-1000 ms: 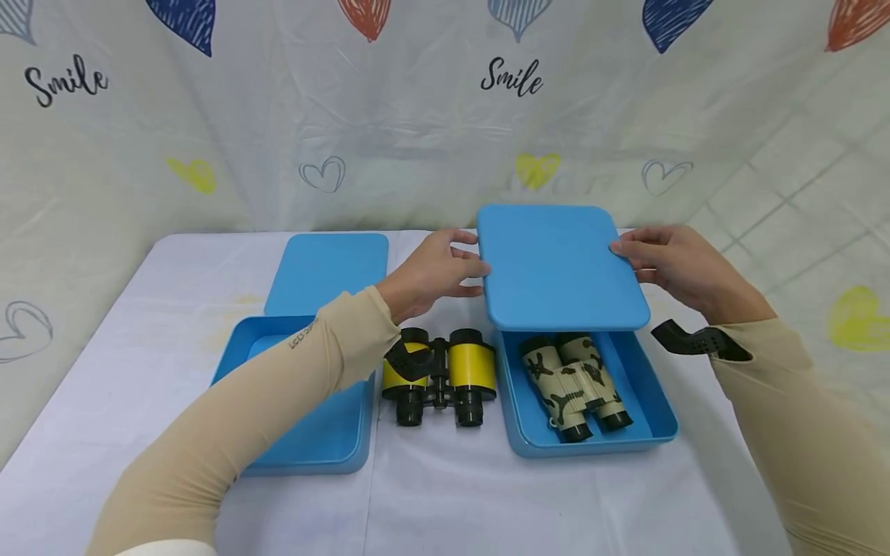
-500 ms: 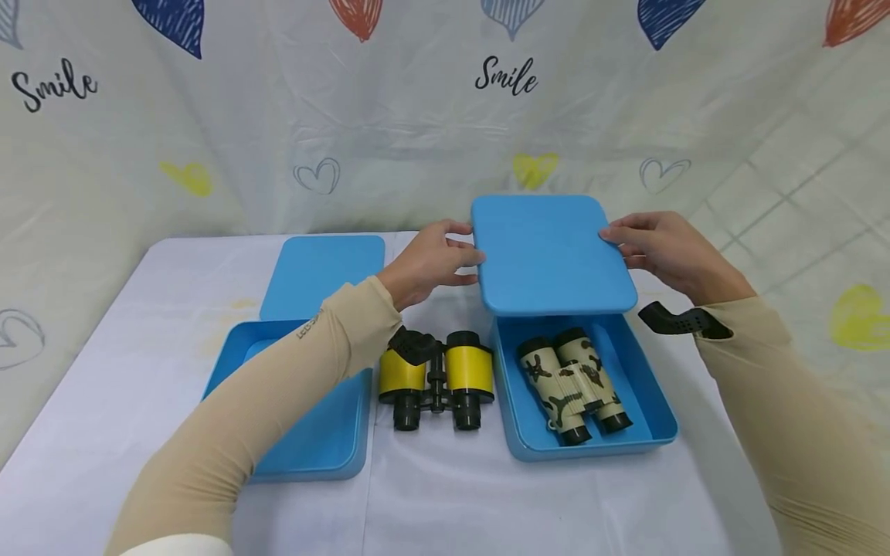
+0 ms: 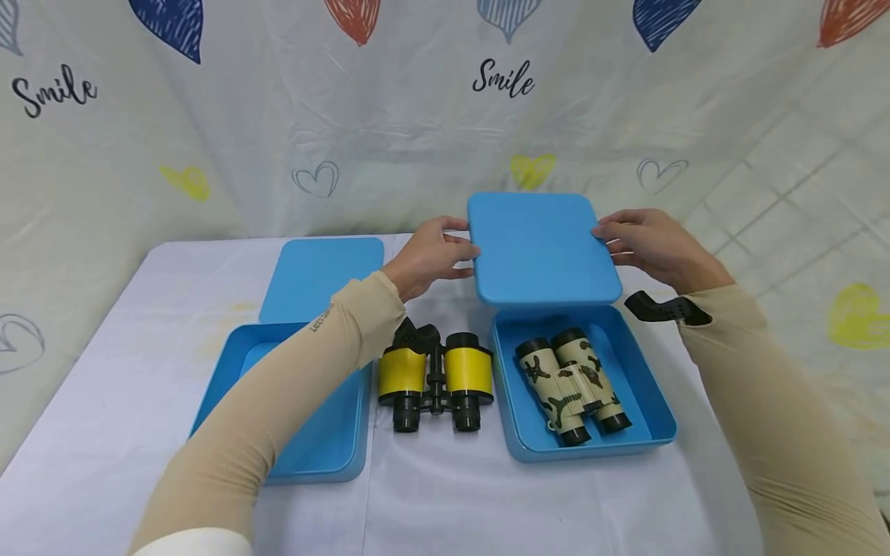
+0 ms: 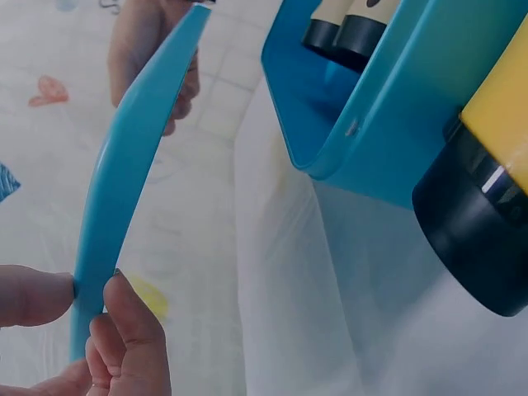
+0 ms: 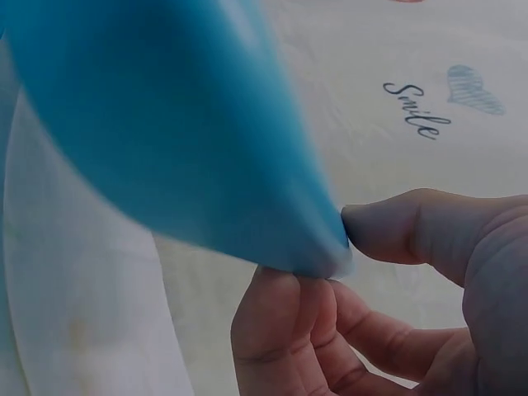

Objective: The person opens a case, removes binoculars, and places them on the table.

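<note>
A blue lid (image 3: 542, 251) is held up behind and above the right-hand blue box (image 3: 640, 386), tilted toward the head camera. My left hand (image 3: 434, 255) pinches its left edge, the thumb and fingers on opposite faces in the left wrist view. On the opposite edge, my right hand (image 3: 657, 243) grips the lid between thumb and fingers (image 5: 264, 330). Inside that box lies a pair of camouflage binoculars (image 3: 573, 386), slanted. Yellow-and-black binoculars (image 3: 468, 371) rest on the cloth left of the box, partly behind my left wrist strap.
A second blue box (image 3: 313, 440) stands open on the left, partly hidden by my left forearm. Behind it another blue lid (image 3: 323, 274) lies flat. White cloth (image 3: 445, 494) covers the table, and a printed curtain (image 3: 403, 116) hangs at its back edge.
Both hands have raised the lid and moved it back and slightly left, so more of the right-hand box's inside shows. Both pairs of binoculars stay in place.
</note>
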### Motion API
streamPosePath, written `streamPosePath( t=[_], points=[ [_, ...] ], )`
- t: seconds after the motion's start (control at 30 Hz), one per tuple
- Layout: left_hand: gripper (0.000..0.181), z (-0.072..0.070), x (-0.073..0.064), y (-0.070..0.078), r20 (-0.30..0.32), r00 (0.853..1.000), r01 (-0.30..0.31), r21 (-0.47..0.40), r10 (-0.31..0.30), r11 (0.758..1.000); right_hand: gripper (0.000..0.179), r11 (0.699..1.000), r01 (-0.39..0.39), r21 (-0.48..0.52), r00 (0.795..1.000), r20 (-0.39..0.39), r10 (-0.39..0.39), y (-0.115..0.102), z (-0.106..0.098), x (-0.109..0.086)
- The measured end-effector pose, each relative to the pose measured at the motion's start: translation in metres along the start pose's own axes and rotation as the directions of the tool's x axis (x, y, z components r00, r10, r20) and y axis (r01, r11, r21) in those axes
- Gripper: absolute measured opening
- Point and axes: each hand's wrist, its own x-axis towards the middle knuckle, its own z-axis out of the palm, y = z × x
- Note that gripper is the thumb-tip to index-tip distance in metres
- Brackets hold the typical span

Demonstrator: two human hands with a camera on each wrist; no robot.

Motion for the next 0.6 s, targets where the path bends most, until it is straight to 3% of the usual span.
streamPosePath(
  t=[0.23, 0.6],
  points=[
    [0.058, 0.000, 0.012, -0.003, -0.011, 1.000, 0.016, -0.022, -0.016, 1.000, 0.076, 1.000, -0.011, -0.003, 1.000, 0.017, 0.011, 0.003, 0.000, 0.010],
    [0.061, -0.001, 0.031, -0.009, -0.012, 1.000, 0.021, 0.015, -0.021, 1.000, 0.077, 1.000, -0.025, 0.012, 0.999, 0.031, 0.025, 0.006, 0.004, 0.022]
  ],
)
